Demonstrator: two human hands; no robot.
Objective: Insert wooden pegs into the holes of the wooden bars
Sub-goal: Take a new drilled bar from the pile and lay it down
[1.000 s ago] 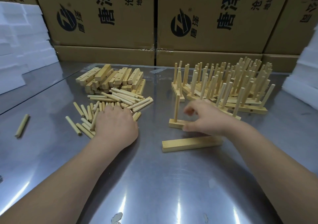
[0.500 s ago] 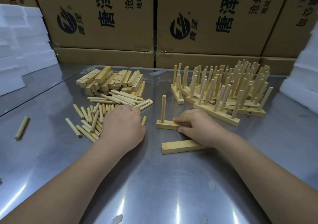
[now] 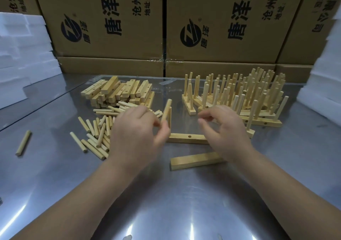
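Head view. A steel counter [image 3: 184, 202] is stretching away to a wall of printed cardboard boxes [image 3: 103, 27], with white foam blocks [image 3: 24, 55] standing at both sides. On the far left a stack of drilled bars [image 3: 118, 92] is lying above a scatter of loose pegs [image 3: 96, 134]. On the far right, finished bars [image 3: 249, 95] are bristling with upright pegs.

The bar in work [image 3: 197, 139] is lying flat between the hands, its long axis running left to right. An upright peg [image 3: 170, 118] is standing at its left end, and an open hole [image 3: 189, 136] is facing up near its middle. A spare bar [image 3: 195, 160] is lying just nearer.

The left hand [image 3: 136, 134] is pinching a fresh peg [image 3: 167, 108] by its lower part, with the top leaning right, just beside the upright peg. The open hole is lying to the right of and slightly nearer than the peg's lower end, so the left hand is the better placed. The right hand [image 3: 228, 130] is hovering over the bar's right end with its fingers loosely curled on nothing. Whether it is touching the bar cannot be told.
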